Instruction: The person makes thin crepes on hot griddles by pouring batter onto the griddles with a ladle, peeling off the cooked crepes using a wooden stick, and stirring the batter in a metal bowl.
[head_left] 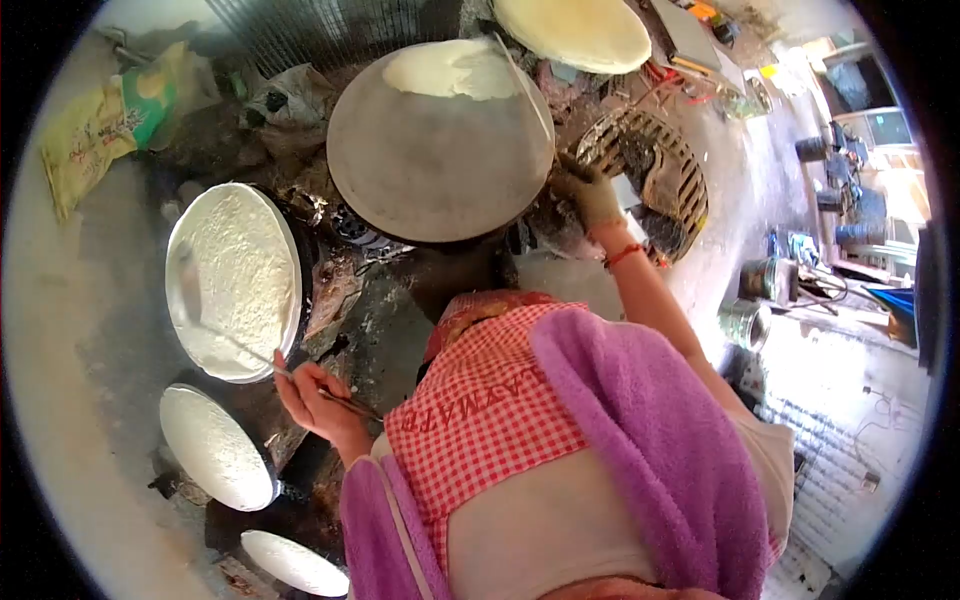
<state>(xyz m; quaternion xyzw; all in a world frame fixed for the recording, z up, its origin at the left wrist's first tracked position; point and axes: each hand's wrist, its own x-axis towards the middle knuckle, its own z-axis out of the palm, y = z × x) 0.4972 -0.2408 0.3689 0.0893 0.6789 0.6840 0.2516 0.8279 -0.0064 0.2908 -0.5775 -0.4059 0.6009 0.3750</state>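
My left hand (318, 402) is closed around the thin handle of a ladle (235, 345), whose far end lies over a wide white bowl (235, 270) of thick, pale batter. My right hand (590, 195), in a dirty glove, is at the right rim of a round grey griddle (435, 150). Its fingers look curled, but what they grip is hard to see. A thin stick (525, 85) slants across the griddle toward those fingers. Pale batter (455, 70) covers part of the griddle's far side.
A round pale sheet (575, 30) lies beyond the griddle. Right of my right hand is a slatted round basket (690, 185). Two more white bowls (215, 447) (295, 563) stand at the lower left. A yellow-green bag (95, 140) lies at the far left.
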